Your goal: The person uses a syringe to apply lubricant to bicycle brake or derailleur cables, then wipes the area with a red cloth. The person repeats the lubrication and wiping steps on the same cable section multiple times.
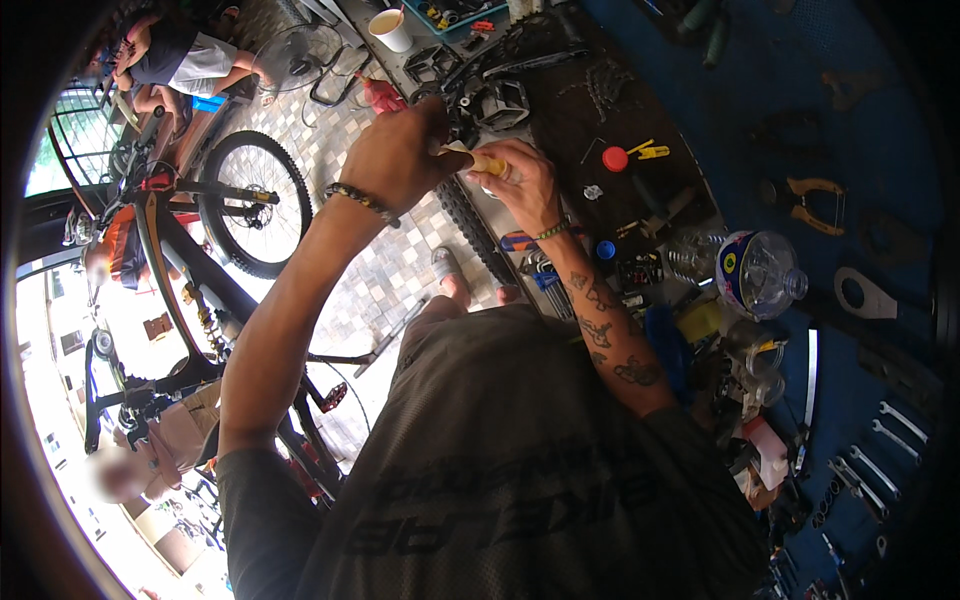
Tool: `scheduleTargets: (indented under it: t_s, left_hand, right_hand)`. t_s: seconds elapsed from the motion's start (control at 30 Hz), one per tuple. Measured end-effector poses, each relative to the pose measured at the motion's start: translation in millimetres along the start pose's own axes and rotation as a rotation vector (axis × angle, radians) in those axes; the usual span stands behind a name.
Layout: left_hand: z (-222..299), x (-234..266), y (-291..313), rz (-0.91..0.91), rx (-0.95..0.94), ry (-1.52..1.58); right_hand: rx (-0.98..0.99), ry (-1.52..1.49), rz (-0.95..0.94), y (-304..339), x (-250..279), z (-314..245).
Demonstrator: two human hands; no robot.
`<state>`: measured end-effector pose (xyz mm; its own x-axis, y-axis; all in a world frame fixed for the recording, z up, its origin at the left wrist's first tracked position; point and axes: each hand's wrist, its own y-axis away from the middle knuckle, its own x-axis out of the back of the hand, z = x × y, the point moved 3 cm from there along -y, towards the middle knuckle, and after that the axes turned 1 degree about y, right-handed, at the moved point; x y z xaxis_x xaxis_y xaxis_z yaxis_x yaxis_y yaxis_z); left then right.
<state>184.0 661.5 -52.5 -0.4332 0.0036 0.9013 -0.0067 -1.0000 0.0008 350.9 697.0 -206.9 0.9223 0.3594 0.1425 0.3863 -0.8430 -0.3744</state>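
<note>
At the front edge of the workbench, my left hand and my right hand meet over a small yellowish cylinder. My right fingers wrap round its body. From its left end a pale piece sticks out, and the left fingertips pinch there, partly hidden by the back of that hand. Whether it is a roll or a tube I cannot tell. Just beyond the hands lie a black bicycle pedal and a crank arm.
A white cup and a blue tray of small parts stand at the back. On the bench lie a red round cap, a chain and a plastic bottle. Wrenches hang right; a bicycle and people are left.
</note>
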Motion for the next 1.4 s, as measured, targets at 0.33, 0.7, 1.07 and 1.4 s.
scheduleTargets:
  t_s: [0.33,0.7,1.07,1.4]
  left_hand:
    - [1.7,26.1,55.9,0.166,0.097,0.191]
    - [-37.7,-16.9,145.5,0.119,0.503,0.438]
    - [-60.7,-64.5,178.7,0.135,0.645,0.733]
    - [-57.4,-73.3,177.4,0.162,0.565,0.793]
  right_hand:
    - [0.116,0.226,-0.078,-0.3,-1.6,-29.2]
    - [-0.406,0.046,0.023,74.2,-4.6,-31.7]
    - [-0.813,-0.612,-0.027,64.8,-59.7,-40.2]
    - [-0.655,-0.606,-0.01,58.0,-55.5,-42.9]
